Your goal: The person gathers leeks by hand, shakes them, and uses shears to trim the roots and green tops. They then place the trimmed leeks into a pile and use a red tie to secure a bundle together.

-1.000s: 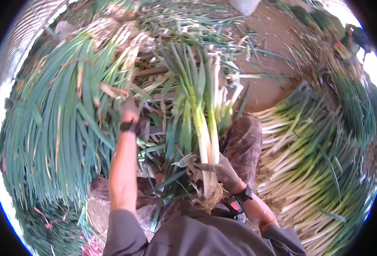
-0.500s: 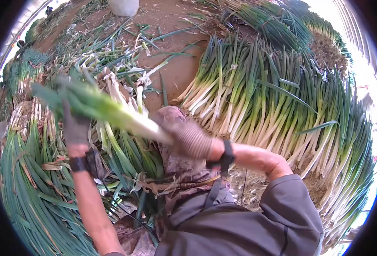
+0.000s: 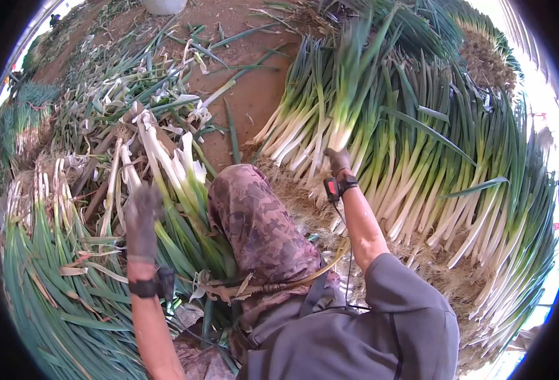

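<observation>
My right hand (image 3: 338,160), in a brown glove, is closed around the white root end of a bunch of green onions (image 3: 349,104). The bunch lies over the left part of a long row of green onions (image 3: 412,145), leaves pointing away from me. My gloved left hand (image 3: 143,218) is on the other side, above untrimmed green onions (image 3: 187,218) by my knee. Motion smears its fingers, so I cannot make out how they are set. Peeled white ends of those onions stick up beyond that hand.
A large heap of green onions (image 3: 57,278) fills the left side. Stripped leaves and peelings (image 3: 133,88) litter the ground beyond. A white container (image 3: 164,5) stands at the far edge. My camouflage-covered knee (image 3: 254,215) is between the piles; more bundles (image 3: 419,31) lie far right.
My right hand has carried the green onions from in front of my knee to the row on the right. My left hand has come off the leaves and moved nearer to me.
</observation>
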`<action>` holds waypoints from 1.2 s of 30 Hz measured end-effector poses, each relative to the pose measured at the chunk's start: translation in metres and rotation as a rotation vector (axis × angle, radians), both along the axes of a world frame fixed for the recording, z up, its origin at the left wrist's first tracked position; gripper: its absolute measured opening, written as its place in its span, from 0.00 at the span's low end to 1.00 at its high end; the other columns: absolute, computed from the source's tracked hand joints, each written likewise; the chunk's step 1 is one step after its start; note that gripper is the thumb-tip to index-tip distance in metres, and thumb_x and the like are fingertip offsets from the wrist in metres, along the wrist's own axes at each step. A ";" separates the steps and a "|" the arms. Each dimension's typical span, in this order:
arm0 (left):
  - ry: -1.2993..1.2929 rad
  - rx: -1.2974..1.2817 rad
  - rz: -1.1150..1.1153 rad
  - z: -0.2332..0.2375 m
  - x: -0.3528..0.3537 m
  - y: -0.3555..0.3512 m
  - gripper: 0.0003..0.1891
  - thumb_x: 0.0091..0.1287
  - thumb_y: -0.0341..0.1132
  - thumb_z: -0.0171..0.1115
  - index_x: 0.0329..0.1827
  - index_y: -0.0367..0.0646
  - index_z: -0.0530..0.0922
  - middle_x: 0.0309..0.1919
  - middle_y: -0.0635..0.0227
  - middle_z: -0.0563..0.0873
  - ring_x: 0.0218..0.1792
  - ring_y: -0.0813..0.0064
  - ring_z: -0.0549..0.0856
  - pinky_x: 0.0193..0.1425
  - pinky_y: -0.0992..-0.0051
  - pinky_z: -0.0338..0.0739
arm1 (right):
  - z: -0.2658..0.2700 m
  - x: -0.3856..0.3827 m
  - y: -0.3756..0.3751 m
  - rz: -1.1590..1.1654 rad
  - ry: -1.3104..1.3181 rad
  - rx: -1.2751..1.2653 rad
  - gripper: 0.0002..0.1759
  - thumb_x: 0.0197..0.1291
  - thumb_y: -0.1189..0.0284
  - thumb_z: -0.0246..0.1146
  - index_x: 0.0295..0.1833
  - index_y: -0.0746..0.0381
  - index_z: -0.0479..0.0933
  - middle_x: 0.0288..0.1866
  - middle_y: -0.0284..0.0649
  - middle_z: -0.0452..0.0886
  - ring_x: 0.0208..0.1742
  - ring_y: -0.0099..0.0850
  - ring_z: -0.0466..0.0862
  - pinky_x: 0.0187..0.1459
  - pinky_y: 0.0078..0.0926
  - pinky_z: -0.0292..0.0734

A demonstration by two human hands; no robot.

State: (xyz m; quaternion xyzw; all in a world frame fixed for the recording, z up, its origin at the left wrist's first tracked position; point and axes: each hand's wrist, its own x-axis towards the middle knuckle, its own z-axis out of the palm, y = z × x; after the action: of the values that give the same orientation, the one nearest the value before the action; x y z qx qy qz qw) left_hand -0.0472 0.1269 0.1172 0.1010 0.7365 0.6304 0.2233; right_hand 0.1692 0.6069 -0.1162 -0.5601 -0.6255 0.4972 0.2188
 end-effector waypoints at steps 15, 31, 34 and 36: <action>-0.339 0.121 0.315 -0.108 0.035 -0.094 0.26 0.74 0.53 0.60 0.59 0.38 0.75 0.41 0.65 0.86 0.36 0.79 0.84 0.37 0.80 0.77 | -0.063 -0.029 -0.052 -0.083 -0.418 0.010 0.29 0.43 0.57 0.74 0.43 0.70 0.82 0.42 0.62 0.86 0.51 0.58 0.86 0.54 0.43 0.81; -0.349 0.002 0.461 -0.121 0.037 -0.084 0.18 0.76 0.50 0.60 0.52 0.43 0.79 0.31 0.79 0.79 0.28 0.87 0.75 0.29 0.86 0.67 | -0.076 -0.146 -0.006 0.254 0.596 -0.038 0.15 0.61 0.68 0.63 0.52 0.63 0.80 0.42 0.46 0.86 0.43 0.40 0.87 0.50 0.35 0.83; -0.307 -0.016 0.498 -0.121 0.041 -0.077 0.17 0.75 0.50 0.61 0.50 0.44 0.80 0.30 0.79 0.79 0.26 0.89 0.74 0.27 0.86 0.65 | -0.039 -0.185 -0.010 0.073 0.929 -0.770 0.19 0.64 0.63 0.63 0.51 0.68 0.80 0.43 0.43 0.86 0.44 0.38 0.87 0.51 0.36 0.84; -0.280 -0.043 0.534 -0.120 0.043 -0.074 0.17 0.74 0.50 0.62 0.48 0.44 0.81 0.28 0.79 0.80 0.24 0.89 0.75 0.26 0.87 0.65 | -0.060 -0.205 -0.017 -0.196 0.653 -0.661 0.18 0.63 0.60 0.66 0.47 0.66 0.81 0.38 0.41 0.85 0.38 0.36 0.85 0.37 0.35 0.80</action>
State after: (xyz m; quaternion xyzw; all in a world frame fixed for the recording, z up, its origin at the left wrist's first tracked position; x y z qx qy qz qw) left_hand -0.0040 0.0528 -0.0031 -0.1890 0.7123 0.6588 0.1512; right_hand -0.0360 0.5899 -0.1764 -0.4707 -0.2765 0.7966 0.2599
